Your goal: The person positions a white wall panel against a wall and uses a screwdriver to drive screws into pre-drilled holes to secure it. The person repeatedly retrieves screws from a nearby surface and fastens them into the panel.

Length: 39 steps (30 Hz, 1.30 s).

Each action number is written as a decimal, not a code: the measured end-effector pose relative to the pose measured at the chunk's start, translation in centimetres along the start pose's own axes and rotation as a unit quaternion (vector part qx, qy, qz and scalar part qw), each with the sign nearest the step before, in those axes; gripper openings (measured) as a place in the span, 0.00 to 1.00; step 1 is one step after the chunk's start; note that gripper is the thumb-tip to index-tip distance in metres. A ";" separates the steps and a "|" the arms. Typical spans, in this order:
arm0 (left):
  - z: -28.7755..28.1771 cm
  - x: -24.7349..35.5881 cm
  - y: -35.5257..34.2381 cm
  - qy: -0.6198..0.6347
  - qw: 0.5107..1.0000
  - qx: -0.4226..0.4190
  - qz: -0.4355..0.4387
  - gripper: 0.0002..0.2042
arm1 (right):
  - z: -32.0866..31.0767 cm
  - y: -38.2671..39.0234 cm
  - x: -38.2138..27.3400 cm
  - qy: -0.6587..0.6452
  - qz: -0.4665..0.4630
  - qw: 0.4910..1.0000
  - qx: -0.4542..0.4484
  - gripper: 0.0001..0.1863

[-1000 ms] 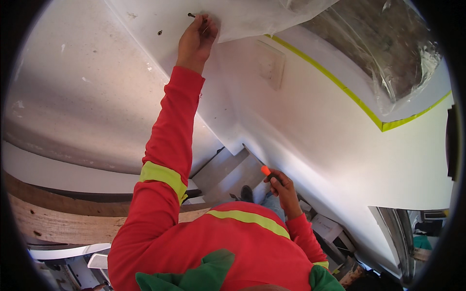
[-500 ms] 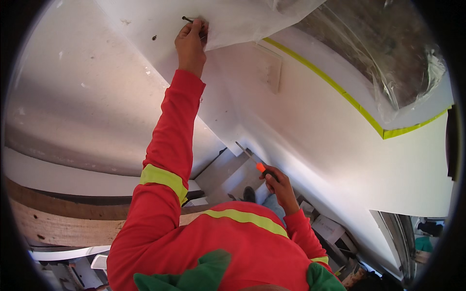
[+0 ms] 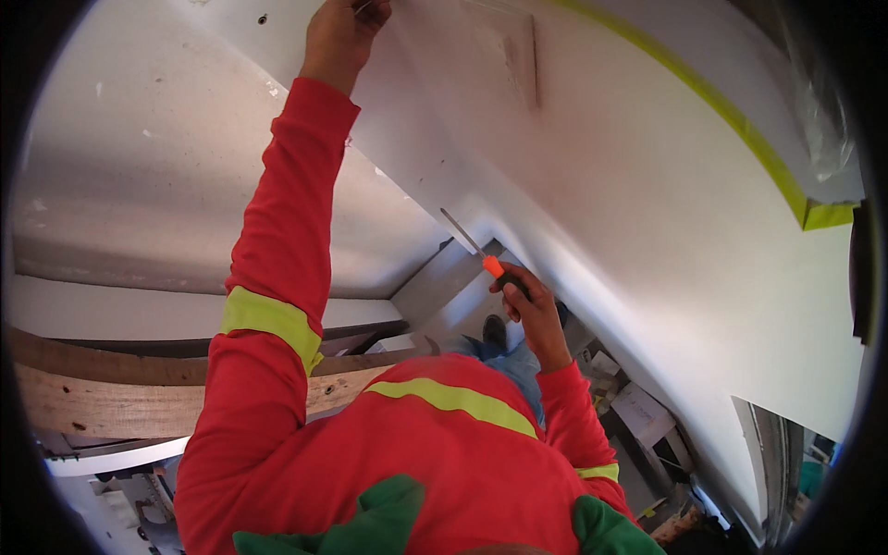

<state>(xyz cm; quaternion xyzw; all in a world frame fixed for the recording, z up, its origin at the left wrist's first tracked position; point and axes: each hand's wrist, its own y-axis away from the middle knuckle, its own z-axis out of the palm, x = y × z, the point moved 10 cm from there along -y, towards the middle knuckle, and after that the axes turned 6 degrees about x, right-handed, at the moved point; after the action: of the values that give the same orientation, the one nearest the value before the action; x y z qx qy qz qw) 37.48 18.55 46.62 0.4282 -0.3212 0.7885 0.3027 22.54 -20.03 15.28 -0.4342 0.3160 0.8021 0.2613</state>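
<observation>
My left hand [image 3: 344, 32] reaches up to the white panel at the top edge of the view, fingers closed and partly cut off; what they hold is too hidden to make out. A small dark fastener or hole [image 3: 263, 19] sits left of it in the panel. In my right hand [image 3: 524, 305], lower and to the right, is a screwdriver [image 3: 491, 265] with an orange and black handle, its metal shaft angled up-left toward the inner corner of the white panels.
A white wall [image 3: 666, 277] at right carries yellow tape [image 3: 740, 125] and plastic sheeting [image 3: 823, 120]. A curved wooden beam [image 3: 111, 398] runs at lower left. Boxes [image 3: 640, 412] lie at lower right, and a step or floor [image 3: 453, 301] shows below the corner.
The scene has shifted upward in view, taking my left hand and most sheeting toward or past the top edge. The screwdriver has risen in view. The bolt earlier visible in my left fingers is now indistinct.
</observation>
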 end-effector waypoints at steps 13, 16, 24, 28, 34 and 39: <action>-3.1 0.2 -0.5 -0.121 0.992 0.016 0.021 0.15 | -6.9 5.4 7.1 -0.061 0.040 0.996 0.053 0.21; -2.5 0.2 -0.1 -0.132 0.991 0.014 0.034 0.15 | -8.7 6.4 6.2 -0.047 0.029 0.997 0.052 0.20; -2.3 0.7 -0.4 -0.096 0.994 0.033 0.040 0.14 | -11.6 8.5 6.2 -0.028 0.008 0.998 0.056 0.23; -2.2 0.7 -1.2 0.022 1.000 -0.005 -0.001 0.13 | -11.1 8.6 7.6 -0.040 0.026 0.998 0.049 0.22; -1.7 0.5 -1.6 0.051 0.998 0.035 0.024 0.13 | -11.0 8.1 6.9 -0.039 0.037 0.998 0.040 0.20; -1.8 0.5 -1.6 0.074 0.996 0.037 0.020 0.12 | -11.1 7.5 6.4 -0.051 0.035 0.997 0.039 0.22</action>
<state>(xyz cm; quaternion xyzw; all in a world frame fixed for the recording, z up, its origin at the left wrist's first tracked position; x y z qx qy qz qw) 37.59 20.96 46.70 0.3734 -0.2770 0.8352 0.2939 20.10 -32.22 7.16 -0.3704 0.3484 0.8190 0.2659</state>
